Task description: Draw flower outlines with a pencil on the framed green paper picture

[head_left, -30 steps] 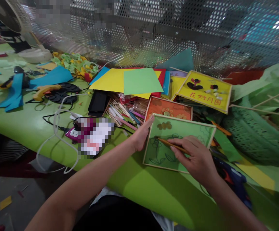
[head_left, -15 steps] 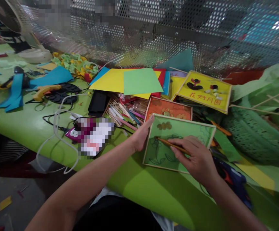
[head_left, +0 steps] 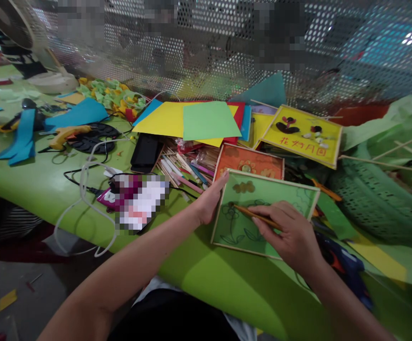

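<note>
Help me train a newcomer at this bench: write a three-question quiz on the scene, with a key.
1. What is in the right hand? A) glue gun B) brown pen-like stick C) phone
2. True or false: the left hand touches the yellow framed picture.
3. Fill in: the topmost sheet on the paper stack is light ____.

Key: 1 B; 2 false, it touches the green framed picture; 3 green.

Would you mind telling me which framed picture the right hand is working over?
The green framed picture, nearest the person: the right hand holds a pointed brown stick over its flower outline. The orange framed picture and yellow framed picture lie farther back.
</note>
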The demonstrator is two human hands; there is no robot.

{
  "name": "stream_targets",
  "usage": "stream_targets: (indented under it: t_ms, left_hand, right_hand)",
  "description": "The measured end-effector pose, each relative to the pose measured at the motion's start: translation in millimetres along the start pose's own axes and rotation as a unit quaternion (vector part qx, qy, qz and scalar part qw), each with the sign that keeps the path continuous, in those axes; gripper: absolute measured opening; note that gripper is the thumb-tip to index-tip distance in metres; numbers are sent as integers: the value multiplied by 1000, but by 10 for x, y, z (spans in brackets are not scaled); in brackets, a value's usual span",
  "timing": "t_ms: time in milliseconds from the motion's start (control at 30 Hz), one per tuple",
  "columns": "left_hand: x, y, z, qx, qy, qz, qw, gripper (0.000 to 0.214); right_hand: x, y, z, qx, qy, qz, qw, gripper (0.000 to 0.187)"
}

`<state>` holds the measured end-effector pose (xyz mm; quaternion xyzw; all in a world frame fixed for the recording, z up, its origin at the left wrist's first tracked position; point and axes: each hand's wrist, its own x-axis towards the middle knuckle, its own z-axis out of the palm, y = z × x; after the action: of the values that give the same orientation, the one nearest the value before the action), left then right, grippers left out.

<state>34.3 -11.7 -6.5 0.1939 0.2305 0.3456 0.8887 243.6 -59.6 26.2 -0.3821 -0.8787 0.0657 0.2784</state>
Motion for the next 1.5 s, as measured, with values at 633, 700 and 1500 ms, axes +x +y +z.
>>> stream_targets:
  t_ms: [633, 700, 1500]
  left_hand:
    - [30, -28, -70, -4, -25, 7, 1000, 81]
    - [25, -25, -59, -4, -26, 8, 1000, 80]
    - [35, -14, -103, -13, -41, 22, 999, 78]
  right_hand:
    - [-8, 6, 18, -6, 11, -10, 1000, 14]
    - [-1, -2, 17, -5, 14, -12, 1000, 14]
    - [-19, 38, 7, -1, 3, 1, 1000, 13]
